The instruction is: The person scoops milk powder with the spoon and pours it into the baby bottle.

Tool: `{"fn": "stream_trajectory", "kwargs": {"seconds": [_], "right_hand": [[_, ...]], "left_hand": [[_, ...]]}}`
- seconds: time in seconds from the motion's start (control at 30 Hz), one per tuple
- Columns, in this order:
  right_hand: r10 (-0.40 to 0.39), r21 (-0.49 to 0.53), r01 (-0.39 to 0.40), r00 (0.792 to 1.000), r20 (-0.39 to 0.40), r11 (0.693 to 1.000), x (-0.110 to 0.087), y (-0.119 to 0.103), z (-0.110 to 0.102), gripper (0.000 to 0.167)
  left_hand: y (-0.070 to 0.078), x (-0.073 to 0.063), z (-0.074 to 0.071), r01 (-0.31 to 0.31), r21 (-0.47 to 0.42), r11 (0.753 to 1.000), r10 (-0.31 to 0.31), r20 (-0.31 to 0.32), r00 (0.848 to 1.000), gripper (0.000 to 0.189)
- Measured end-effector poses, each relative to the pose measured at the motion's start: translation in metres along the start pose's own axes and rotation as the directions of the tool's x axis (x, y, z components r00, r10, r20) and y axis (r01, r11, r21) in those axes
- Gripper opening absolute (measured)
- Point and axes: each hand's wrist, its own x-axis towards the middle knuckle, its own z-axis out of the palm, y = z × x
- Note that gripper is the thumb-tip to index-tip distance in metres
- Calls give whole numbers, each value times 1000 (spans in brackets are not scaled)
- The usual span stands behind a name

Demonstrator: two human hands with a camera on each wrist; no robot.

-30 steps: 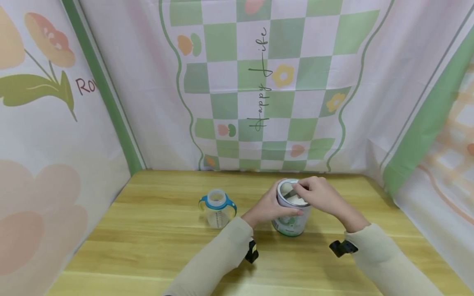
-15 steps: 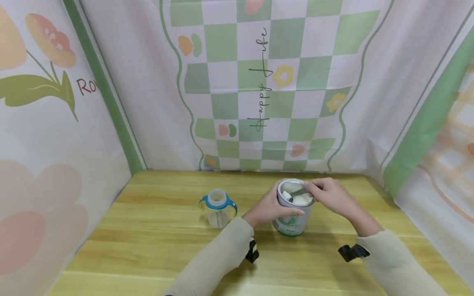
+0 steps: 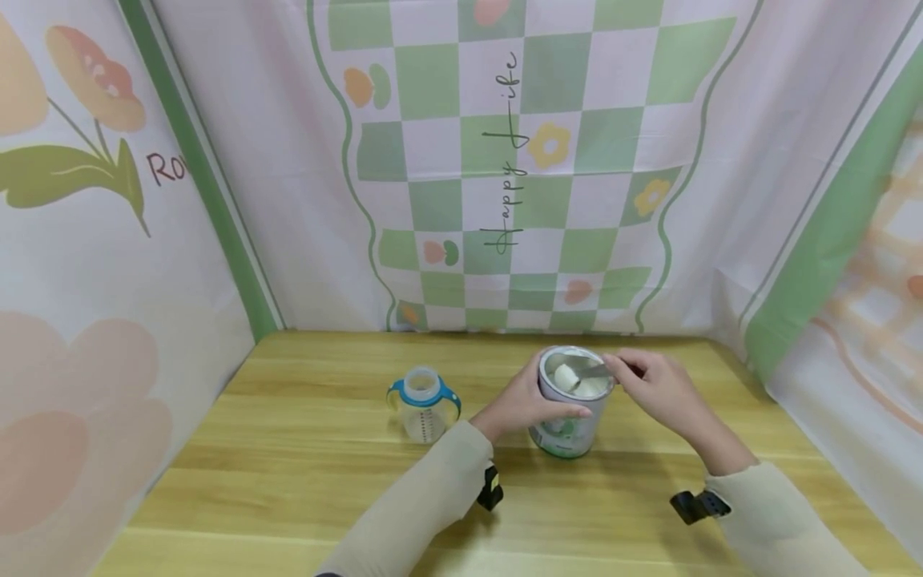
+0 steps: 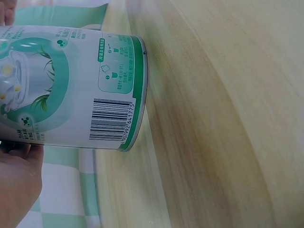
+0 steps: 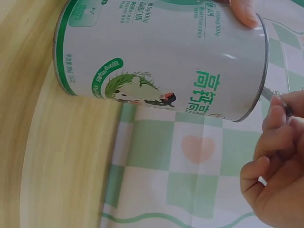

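A white and green milk powder can [image 3: 566, 437] stands upright on the table with its top uncovered. My left hand [image 3: 521, 405] grips it around the upper side, thumb across the front below the rim. Inside, a spoon [image 3: 595, 371] carries a mound of white powder [image 3: 566, 377] at about rim height. Thumb and fingers of my right hand [image 3: 658, 390] pinch the spoon's handle just past the right edge of the opening. In the right wrist view, the handle's dark end shows between the fingertips [image 5: 277, 116]. The can's printed side [image 4: 114, 118] with its barcode fills the left wrist view.
Left of the can stands a clear baby bottle [image 3: 424, 421] without a lid, with a blue collar and two side handles. The wooden table [image 3: 288, 481] ends at a patterned curtain [image 3: 490, 280] behind, with more cloth at both sides.
My right hand has moved right and slightly back toward me, drawing the spoon up from the powder so its heaped bowl shows. The left hand keeps its grip on the can.
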Motion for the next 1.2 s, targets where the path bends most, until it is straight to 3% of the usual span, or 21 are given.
{"fn": "stream_trajectory", "kwargs": {"seconds": [0.27,0.4,0.63,0.83,0.97,1.2], "right_hand": [[-55,-30,53,996,-66,998,-2,1,2,25],[-39,-14,38,997,-73,999,-3,2,2,26],[135,94,-134,991,-3,986,-3,7,-1,36],[290,245,-302,953,84,921,-2,10,-6,45],[327,319,-349,937,123,881,-2,11,-10,46],[340,341,-371,929,148,864,0,10,-15,46]], "left_hand": [[0,0,0,4,-14,1000,-4,-3,1000,86],[0,0,0,11,-13,1000,-11,-6,1000,87],[2,0,1,13,5,1000,-13,-17,1000,88],[1,0,1,52,33,998,-50,-42,998,90],[2,1,2,52,39,998,-50,-48,998,92],[5,2,1,51,49,998,-48,-60,997,92]]}}
